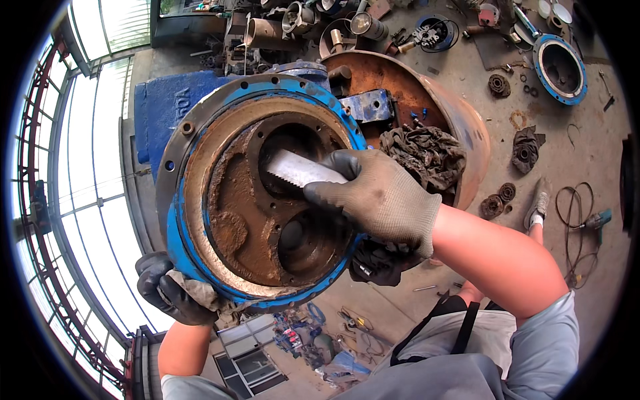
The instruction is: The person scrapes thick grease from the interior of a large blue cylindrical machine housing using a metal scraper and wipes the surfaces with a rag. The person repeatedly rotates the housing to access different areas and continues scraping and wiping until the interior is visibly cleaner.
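Observation:
A blue round machine housing with a bolt-holed rim fills the middle. Inside it sits a rusty, grease-caked round plate with two dark bores. My right hand, in a soiled grey glove, is closed around a wide toothed saw blade. The blade's far end reaches into the upper bore; whether it touches the wall I cannot tell. At the housing's lower left edge, my left hand, in a dark-coated glove, is curled around a grey rag beside the rim.
A rusty curved basin stands behind, with a crumpled dark cloth on it. A blue ring flange, a greasy rag and a corded power drill lie on the floor at right. Metal parts crowd the back.

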`<state>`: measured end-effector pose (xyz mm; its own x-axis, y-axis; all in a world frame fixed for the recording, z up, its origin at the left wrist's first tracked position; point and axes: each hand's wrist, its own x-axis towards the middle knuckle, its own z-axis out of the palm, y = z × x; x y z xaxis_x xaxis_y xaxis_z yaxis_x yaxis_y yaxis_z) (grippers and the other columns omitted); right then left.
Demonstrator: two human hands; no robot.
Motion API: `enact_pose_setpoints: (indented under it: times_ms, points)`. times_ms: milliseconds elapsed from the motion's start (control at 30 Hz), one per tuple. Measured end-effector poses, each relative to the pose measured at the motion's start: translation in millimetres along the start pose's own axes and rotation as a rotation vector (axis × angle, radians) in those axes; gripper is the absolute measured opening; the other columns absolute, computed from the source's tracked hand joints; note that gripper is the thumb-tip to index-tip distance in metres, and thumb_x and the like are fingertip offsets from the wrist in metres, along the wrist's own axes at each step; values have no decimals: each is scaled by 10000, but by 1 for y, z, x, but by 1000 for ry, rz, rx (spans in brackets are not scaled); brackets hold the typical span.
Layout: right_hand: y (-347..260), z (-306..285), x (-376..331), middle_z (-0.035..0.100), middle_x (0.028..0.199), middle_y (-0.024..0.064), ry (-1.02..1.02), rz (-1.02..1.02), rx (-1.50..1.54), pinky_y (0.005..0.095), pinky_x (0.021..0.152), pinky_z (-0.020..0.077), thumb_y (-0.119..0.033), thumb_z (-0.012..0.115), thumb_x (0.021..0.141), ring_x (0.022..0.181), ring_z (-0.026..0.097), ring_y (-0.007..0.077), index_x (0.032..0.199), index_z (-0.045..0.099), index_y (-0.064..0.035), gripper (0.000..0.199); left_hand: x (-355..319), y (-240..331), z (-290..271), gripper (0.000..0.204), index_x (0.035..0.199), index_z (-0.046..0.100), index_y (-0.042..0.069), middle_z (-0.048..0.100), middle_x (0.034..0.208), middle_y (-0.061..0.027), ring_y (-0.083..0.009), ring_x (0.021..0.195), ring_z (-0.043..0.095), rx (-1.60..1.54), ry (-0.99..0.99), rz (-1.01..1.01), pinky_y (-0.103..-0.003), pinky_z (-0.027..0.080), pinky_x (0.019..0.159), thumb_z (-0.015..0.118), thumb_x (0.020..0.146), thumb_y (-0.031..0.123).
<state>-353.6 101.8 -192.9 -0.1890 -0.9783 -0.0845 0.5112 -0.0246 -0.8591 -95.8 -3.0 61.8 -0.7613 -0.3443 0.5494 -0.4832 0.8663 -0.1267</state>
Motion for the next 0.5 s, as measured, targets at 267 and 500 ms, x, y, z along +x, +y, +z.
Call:
enact_pose_setpoints:
  times_ms: [267,500]
  points:
    - [4,-34,5,809,1024,254,-24,70,-195,414,931,604,-400,782,906,973,809,309,1230,782,68,570,-4,1,-5,429,1055,621,28,655,974,-141,-274,940,620,-20,-93,30,-442,510,874,544,1132,443]
    - [-1,-35,25,796,991,280,-25,-8,-194,429,920,608,-443,794,874,953,809,338,1255,770,76,644,-3,0,-7,308,1112,547,73,605,1020,-123,-254,998,589,-16,-156,48,-450,494,913,503,1144,377]
